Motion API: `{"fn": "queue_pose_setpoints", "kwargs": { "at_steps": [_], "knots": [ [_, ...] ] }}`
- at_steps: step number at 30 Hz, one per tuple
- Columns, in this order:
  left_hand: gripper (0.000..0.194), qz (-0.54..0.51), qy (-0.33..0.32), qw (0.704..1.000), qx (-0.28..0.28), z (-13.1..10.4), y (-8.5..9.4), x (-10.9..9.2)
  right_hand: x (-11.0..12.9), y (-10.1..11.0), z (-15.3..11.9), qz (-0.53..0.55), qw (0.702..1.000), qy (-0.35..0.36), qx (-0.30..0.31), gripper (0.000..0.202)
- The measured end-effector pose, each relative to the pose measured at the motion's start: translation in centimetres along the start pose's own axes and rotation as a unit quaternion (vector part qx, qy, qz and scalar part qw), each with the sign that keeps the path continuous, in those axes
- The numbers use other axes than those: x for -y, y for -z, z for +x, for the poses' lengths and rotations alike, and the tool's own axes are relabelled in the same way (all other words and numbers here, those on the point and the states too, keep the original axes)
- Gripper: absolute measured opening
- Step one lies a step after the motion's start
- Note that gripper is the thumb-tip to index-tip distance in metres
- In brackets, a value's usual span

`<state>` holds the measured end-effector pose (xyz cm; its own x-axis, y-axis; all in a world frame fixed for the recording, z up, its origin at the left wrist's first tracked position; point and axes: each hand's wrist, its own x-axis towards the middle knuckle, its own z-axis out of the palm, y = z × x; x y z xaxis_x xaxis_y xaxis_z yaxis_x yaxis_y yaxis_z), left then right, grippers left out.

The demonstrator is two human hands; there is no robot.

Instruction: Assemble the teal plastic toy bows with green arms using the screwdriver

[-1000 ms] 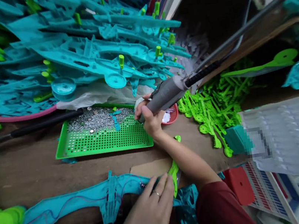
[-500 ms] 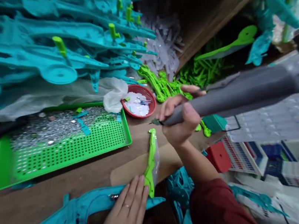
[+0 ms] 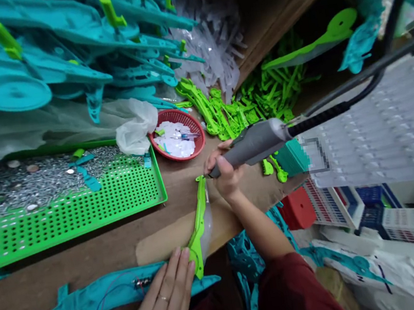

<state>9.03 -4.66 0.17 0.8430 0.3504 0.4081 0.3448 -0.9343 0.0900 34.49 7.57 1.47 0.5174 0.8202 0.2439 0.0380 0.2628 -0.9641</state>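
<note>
A grey corded electric screwdriver (image 3: 256, 145) is gripped in my right hand (image 3: 228, 175), its fingers wrapped round the front of the body. Its tip meets the upper end of a lime-green plastic piece (image 3: 197, 218) with a translucent strip along one side. My left hand (image 3: 170, 300) lies flat, fingers stretched out, with the fingertips on the wide lower end of that green piece. Under the same hand is a long teal plastic part (image 3: 115, 298) with thin wires and a small metal component. A brown cardboard piece (image 3: 158, 245) lies beneath the green piece.
A green perforated tray (image 3: 84, 220) of screws stands left, a red basket (image 3: 164, 113) with white pieces beside it. Teal parts (image 3: 68, 36) are stacked behind. Green parts (image 3: 220, 116) and clear strips (image 3: 210, 45) lie farther back. A red stool (image 3: 296, 209) stands right.
The screwdriver has swung and come down, its tip now at the green piece's upper end. My left hand stays on the green piece. The view has shifted slightly.
</note>
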Motion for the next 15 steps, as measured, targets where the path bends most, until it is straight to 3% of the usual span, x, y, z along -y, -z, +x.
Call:
{"fn": "queue_pose_setpoints", "kwargs": {
  "at_steps": [4, 6, 7, 9, 11, 15],
  "knots": [
    [0.055, -0.002, 0.000, 1.000, -0.021, -0.2, -0.5, -0.2, -0.2, 1.3, 0.8, 0.045, 0.989, -0.004, 0.143, 0.042],
    [0.054, 0.002, 0.005, 0.999, -0.037, -0.3, -0.7, -0.5, 1.0, 1.2, 1.3, 0.053, 0.975, 0.017, 0.214, 0.040],
    [0.054, 0.006, 0.005, 0.999, -0.038, -0.4, -0.8, -0.6, 1.8, 0.6, 1.6, 0.054, 0.973, 0.046, 0.220, 0.037],
    [0.054, 0.017, 0.001, 0.999, -0.029, -0.3, -0.7, -0.6, 3.4, -1.7, 1.9, 0.056, 0.975, 0.124, 0.178, 0.031],
    [0.054, 0.031, 0.001, 0.999, -0.017, -0.1, -0.6, -0.5, 4.2, -5.3, 1.8, 0.067, 0.971, 0.183, 0.136, 0.028],
    [0.052, 0.037, 0.015, 0.999, -0.023, 0.1, -0.5, -0.2, 1.5, -12.6, 1.1, 0.106, 0.967, 0.134, 0.187, 0.030]
  ]
}}
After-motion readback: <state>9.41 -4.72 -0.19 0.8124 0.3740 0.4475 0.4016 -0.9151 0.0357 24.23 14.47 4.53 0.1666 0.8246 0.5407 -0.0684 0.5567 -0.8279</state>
